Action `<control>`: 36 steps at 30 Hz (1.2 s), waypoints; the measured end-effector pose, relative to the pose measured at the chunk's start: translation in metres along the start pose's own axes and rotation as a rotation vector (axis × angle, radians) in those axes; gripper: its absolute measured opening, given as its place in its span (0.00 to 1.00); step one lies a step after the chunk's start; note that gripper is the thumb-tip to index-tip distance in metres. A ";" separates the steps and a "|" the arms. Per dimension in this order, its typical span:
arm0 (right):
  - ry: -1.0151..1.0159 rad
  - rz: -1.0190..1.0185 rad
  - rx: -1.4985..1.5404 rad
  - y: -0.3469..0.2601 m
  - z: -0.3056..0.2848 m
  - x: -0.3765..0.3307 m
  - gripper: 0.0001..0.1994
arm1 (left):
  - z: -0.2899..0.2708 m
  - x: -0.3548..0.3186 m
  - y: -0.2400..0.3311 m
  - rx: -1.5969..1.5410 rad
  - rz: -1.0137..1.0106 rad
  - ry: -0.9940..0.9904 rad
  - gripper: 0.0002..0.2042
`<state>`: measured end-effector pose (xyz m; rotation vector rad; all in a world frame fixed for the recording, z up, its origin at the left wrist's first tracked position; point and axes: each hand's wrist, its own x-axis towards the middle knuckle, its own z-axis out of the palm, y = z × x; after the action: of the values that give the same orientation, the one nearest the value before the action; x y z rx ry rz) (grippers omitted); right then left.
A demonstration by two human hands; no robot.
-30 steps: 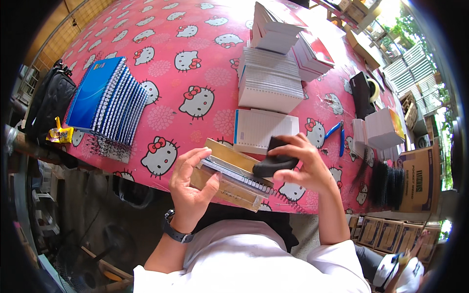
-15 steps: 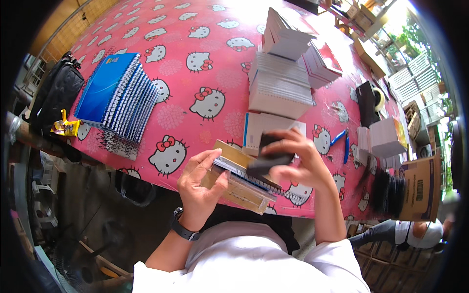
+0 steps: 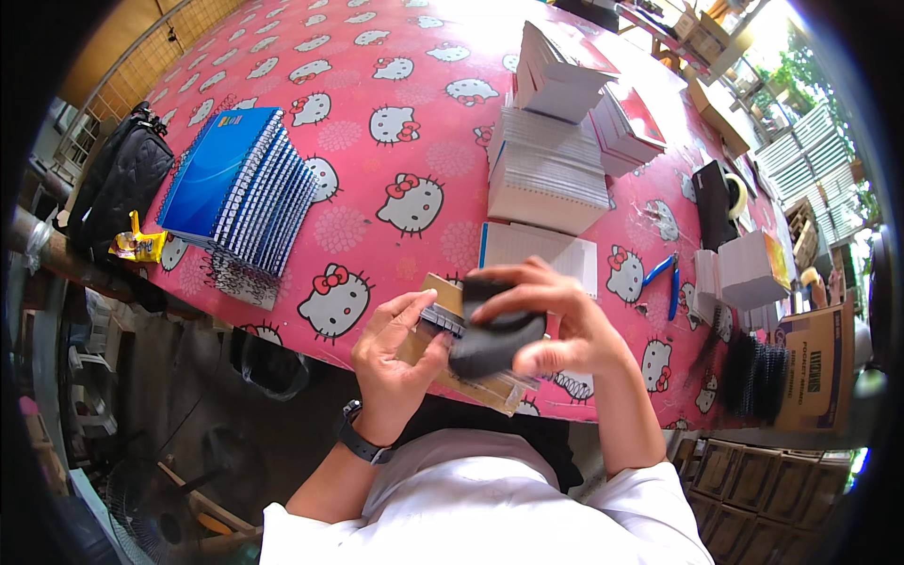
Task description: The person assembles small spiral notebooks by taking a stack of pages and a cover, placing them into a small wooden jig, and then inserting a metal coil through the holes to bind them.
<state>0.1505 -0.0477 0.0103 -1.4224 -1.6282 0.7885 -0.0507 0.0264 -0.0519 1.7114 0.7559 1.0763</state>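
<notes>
At the table's near edge my left hand [image 3: 394, 353] pinches the end of a spiral-bound notebook [image 3: 444, 319] between thumb and fingers. The notebook lies spine up in a wooden holder [image 3: 482, 394]. A dark, rounded block [image 3: 497, 347] is gripped from above by my right hand [image 3: 570, 315]; it presses against or sits just over the spine and hides most of it. Its exact kind is unclear. Just beyond, a white page block with a blue edge [image 3: 565, 252] lies flat on the table.
Blue spiral notebooks [image 3: 221, 174] are stacked at the left, beside a yellow packet [image 3: 137, 247] and black bag [image 3: 122, 179]. Page stacks [image 3: 546, 165] stand beyond my hands. Blue-handled pliers [image 3: 670, 282], black coils [image 3: 753, 381] and a cardboard box [image 3: 812, 367] are at the right.
My right hand has moved the dark block left along the spine, covering more of it. The left hand keeps its pinch. A person at the lower right is no longer visible there.
</notes>
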 end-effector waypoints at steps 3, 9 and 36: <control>0.112 0.046 -0.231 0.008 0.005 0.002 0.26 | -0.001 0.000 -0.002 -0.003 0.018 -0.014 0.21; 0.742 0.189 -0.638 0.028 -0.036 -0.081 0.32 | -0.010 0.009 0.010 0.166 0.232 -0.078 0.15; 0.810 -0.168 -0.108 -0.034 0.039 -0.081 0.15 | 0.036 0.022 0.080 -0.008 0.385 -0.418 0.10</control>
<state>0.1024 -0.1313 0.0069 -1.3952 -1.1312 -0.0074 -0.0078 0.0021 0.0234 2.0365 0.1602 0.9171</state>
